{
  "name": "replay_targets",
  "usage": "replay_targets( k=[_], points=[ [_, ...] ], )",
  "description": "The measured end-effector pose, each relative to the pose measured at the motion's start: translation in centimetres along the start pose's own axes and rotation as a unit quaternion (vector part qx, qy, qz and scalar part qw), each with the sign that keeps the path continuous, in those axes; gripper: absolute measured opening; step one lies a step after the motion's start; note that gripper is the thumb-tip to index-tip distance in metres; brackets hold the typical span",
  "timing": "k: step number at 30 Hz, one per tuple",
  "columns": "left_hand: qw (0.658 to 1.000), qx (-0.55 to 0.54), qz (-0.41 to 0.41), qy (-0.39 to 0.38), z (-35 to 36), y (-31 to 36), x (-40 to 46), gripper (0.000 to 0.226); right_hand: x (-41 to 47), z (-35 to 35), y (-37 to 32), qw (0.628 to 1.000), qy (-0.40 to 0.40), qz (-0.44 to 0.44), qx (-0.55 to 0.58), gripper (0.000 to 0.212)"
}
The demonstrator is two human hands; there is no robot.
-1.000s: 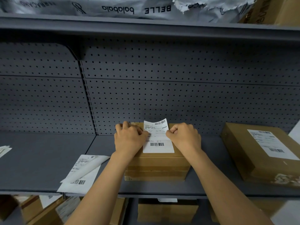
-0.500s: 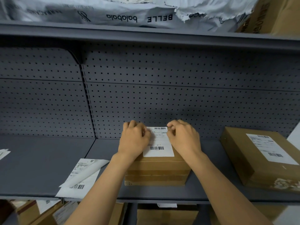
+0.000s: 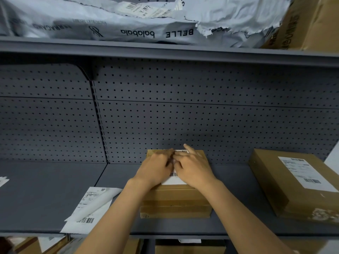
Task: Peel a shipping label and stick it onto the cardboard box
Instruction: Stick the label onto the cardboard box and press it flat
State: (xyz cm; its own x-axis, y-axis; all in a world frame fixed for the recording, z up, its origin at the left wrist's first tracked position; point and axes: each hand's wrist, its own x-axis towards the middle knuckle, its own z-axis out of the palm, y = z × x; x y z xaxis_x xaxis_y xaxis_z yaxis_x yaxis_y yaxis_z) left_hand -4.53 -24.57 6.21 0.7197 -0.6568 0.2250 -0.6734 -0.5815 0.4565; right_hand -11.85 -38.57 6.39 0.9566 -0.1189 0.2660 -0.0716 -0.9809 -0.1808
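With both palms flat on top of the cardboard box, the left hand and right hand sit side by side, fingers stretched out and pressing down on the shipping label. Only a strip of barcode peeks out between them, plus the label's near and far edges. That box sits mid-shelf. Loose label sheets lie near-left, and a second labelled box sits off right.
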Motion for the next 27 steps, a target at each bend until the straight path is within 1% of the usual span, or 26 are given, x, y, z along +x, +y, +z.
replay_targets(
  k=[2, 6, 12, 17, 22, 25, 27],
  points=[
    [1.000, 0.009, -0.004, -0.003, 0.0, -0.3, -0.1, 0.046, -0.1, -0.1, 0.5, 1.000, 0.008, 0.022, -0.001, 0.044],
    [0.999, 0.040, 0.005, -0.009, -0.4, -0.8, -0.1, 0.046, -0.6, -0.3, 1.5, 0.998, 0.018, 0.054, 0.014, 0.041],
    [0.998, 0.055, 0.001, -0.010, -1.1, -1.3, -0.4, 0.045, -1.1, -0.6, 2.5, 0.997, 0.041, 0.071, 0.013, 0.037],
    [0.999, 0.042, 0.001, -0.001, -1.4, -1.1, -0.5, 0.042, -1.0, -0.9, 2.2, 0.997, 0.045, 0.055, 0.005, 0.037],
    [0.998, 0.031, 0.033, 0.031, -1.2, 0.5, -0.7, 0.038, -0.6, -0.9, 0.2, 0.999, 0.043, -0.010, 0.022, 0.040],
    [0.998, 0.033, 0.039, 0.028, -0.7, 0.4, -1.1, 0.031, -0.8, -0.4, 0.0, 0.999, 0.028, -0.012, 0.025, 0.040],
    [0.999, 0.024, 0.033, 0.015, -0.2, 0.0, -1.2, 0.031, -1.1, -0.1, 0.3, 0.999, 0.023, -0.012, 0.024, 0.040]
  ],
)
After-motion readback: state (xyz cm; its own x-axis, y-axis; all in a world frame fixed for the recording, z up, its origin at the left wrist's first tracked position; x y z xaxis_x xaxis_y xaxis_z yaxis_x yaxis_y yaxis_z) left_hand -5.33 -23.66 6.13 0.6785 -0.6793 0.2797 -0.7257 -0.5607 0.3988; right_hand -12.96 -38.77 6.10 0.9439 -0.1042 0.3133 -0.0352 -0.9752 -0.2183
